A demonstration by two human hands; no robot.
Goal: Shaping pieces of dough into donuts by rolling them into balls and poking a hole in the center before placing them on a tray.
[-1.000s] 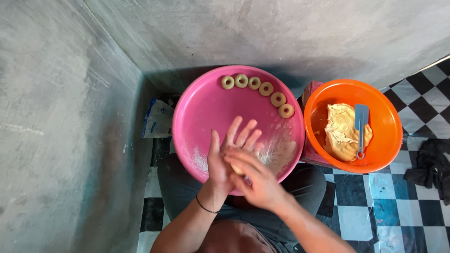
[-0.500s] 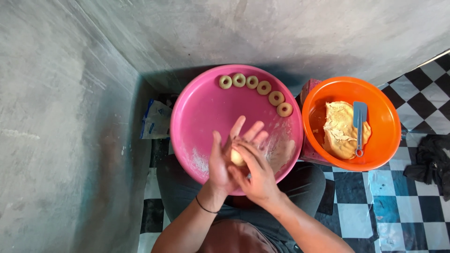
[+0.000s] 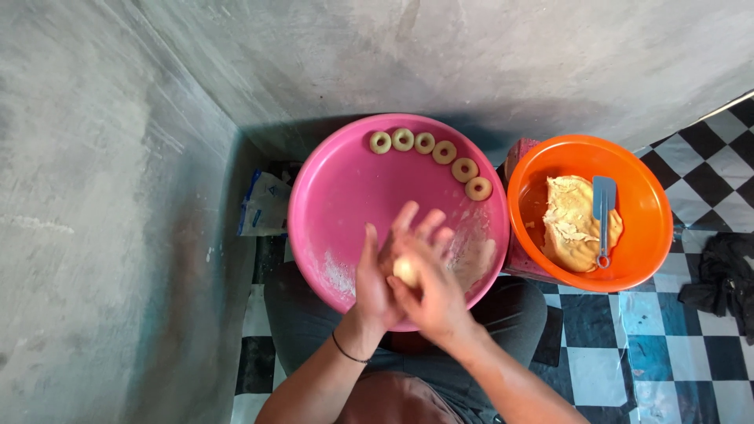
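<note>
The pink basin (image 3: 338,188) contains six dough rings (image 3: 430,149); the orange basin (image 3: 644,251) contains dough (image 3: 572,224) and a scraper (image 3: 603,216). The left hand (image 3: 381,275) and right hand (image 3: 432,294) press a dough ball (image 3: 406,271) between their palms.

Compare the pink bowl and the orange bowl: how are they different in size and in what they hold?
The pink bowl looks wider than the orange bowl.
The pink bowl holds a row of six small dough rings near its far rim and traces of flour; the orange bowl holds one lump of pale dough with a blue scraper on it.
Both are round, seemingly plastic.
</note>
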